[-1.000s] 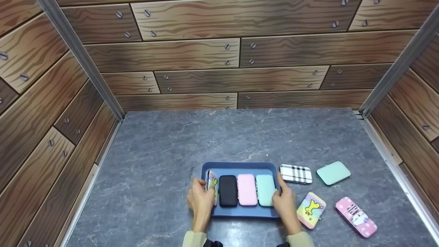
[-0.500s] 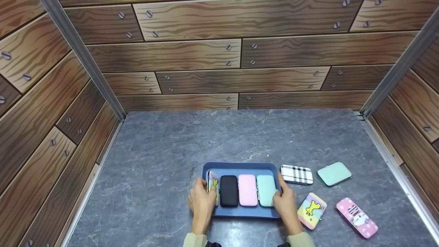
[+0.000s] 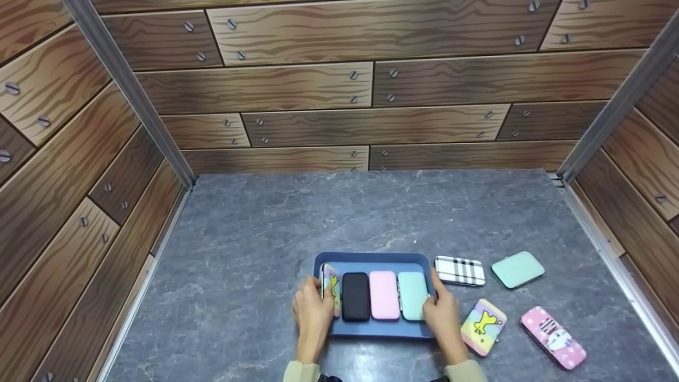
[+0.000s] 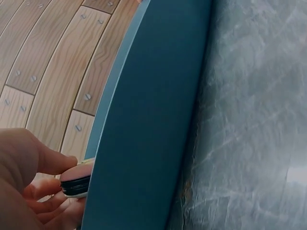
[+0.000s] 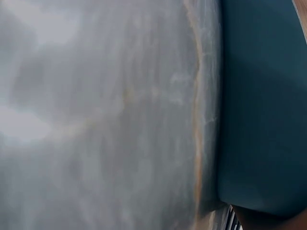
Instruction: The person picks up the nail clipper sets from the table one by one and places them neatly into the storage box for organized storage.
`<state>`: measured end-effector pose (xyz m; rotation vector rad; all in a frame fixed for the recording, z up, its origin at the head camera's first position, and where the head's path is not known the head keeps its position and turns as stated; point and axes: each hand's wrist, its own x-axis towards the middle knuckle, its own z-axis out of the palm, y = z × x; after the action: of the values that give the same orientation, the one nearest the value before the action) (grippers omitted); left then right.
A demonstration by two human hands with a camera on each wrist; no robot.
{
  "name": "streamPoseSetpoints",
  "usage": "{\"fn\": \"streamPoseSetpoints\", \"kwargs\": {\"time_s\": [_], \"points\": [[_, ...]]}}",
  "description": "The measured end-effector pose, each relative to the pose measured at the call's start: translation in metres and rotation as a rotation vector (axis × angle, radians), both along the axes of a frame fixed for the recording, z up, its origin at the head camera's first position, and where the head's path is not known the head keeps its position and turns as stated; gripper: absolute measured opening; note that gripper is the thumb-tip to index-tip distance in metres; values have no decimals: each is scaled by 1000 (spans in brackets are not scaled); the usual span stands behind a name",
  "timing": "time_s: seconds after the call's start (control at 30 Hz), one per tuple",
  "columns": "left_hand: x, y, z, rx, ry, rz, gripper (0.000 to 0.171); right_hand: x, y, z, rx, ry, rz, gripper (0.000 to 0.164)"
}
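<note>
A blue tray (image 3: 371,257) holds a row of small clasp cases: a black case (image 3: 355,296), a pink case (image 3: 384,295) and a mint case (image 3: 412,295). At its left end, my left hand (image 3: 313,312) pinches a pastel case with a yellow animal print (image 3: 330,281), tilted up on its edge. In the left wrist view the thumb lies over this case (image 4: 76,179) and the fingers are under it, behind the tray wall (image 4: 144,110). My right hand (image 3: 443,314) grips the tray's right side, its thumb near the mint case. The tray wall (image 5: 264,105) fills the right wrist view's right side.
Right of the tray lie a black-and-white plaid case (image 3: 459,270), a second mint case (image 3: 518,269), another pastel animal case (image 3: 484,327) and a pink case with a cartoon print (image 3: 553,337). Wood-patterned walls (image 3: 307,85) border the grey marbled table (image 3: 254,228).
</note>
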<state>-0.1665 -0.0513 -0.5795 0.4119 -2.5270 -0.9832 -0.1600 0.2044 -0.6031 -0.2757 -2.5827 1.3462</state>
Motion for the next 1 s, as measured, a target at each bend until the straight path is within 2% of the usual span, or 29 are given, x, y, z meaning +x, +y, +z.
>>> {"fn": "streamPoseSetpoints", "kwargs": {"time_s": [0.1, 0.3, 0.77, 1.0], "points": [[1, 2, -2, -42, 49, -12, 20, 0, 0, 1, -3, -18, -1, 64], [2, 3, -6, -92, 100, 27, 21, 0, -1, 0, 0, -24, -5, 63], [1, -1, -10, -67, 78, 62, 21, 1, -1, 1, -2, 23, -10, 63], [2, -1, -12, -34, 67, 67, 18, 0, -1, 1, -15, -6, 2, 64]]}}
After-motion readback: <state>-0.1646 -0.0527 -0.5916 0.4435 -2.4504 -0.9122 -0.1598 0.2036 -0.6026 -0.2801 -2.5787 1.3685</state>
